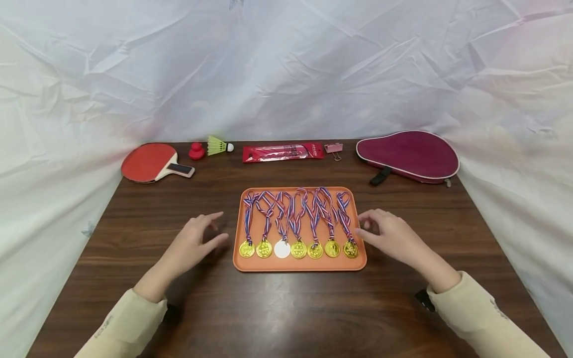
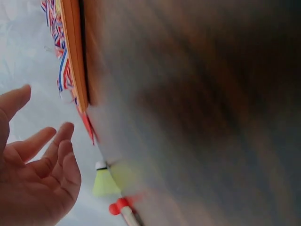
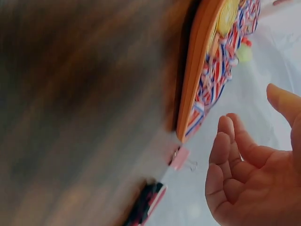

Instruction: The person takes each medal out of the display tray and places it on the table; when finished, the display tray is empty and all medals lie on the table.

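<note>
An orange tray (image 1: 300, 266) lies mid-table with several medals in a row, their striped ribbons (image 1: 295, 214) stretched toward the back. Most discs are gold, such as the leftmost medal (image 1: 246, 249); the third one is a white disc (image 1: 282, 248). To the tray's left my left hand (image 1: 192, 242) hovers above the table, thumb and fingers spread apart and holding nothing. My right hand (image 1: 389, 234) is at the tray's right edge, its fingertips overlapping the rim in the head view. Its fingers are loosely bent, with nothing between them in the right wrist view.
Along the back stand a red table tennis paddle (image 1: 149, 163), a red rubber duck (image 1: 196, 151), a yellow shuttlecock (image 1: 218, 146), a red packet (image 1: 283, 152), a pink binder clip (image 1: 333, 148) and a maroon paddle case (image 1: 409, 155). White cloth (image 1: 286, 69) hangs behind and along both sides.
</note>
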{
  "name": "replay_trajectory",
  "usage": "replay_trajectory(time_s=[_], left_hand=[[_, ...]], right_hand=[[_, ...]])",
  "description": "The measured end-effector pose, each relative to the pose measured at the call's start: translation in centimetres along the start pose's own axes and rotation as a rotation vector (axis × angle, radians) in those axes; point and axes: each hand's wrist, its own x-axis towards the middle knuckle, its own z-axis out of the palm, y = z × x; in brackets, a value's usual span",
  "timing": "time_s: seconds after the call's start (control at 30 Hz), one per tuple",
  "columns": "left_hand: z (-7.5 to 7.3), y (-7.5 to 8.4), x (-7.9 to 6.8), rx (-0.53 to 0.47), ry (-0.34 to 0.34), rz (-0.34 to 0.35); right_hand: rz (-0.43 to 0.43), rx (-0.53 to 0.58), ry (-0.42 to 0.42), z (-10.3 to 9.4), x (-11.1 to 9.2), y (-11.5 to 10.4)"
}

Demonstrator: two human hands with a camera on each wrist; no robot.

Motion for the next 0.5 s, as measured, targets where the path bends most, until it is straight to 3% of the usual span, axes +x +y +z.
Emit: replay_trajectory(time_s=[0.17, 0.33, 0.5], left_hand=[[1.0, 0.0, -0.1, -0.075, -0.049, 0.015], [1.8, 0.1, -0.4, -0.024, -0.069, 0.024], [2.2, 0.2, -0.4, 0.004, -0.079, 0.033]], right_hand=[[0.015, 0.074, -0.064, 0.9, -0.2, -0.1], [0.040, 0.103, -0.094, 1.6, -0.1, -0.1], [0.059, 0.059, -0.076, 2.2, 0.1, -0.1]])
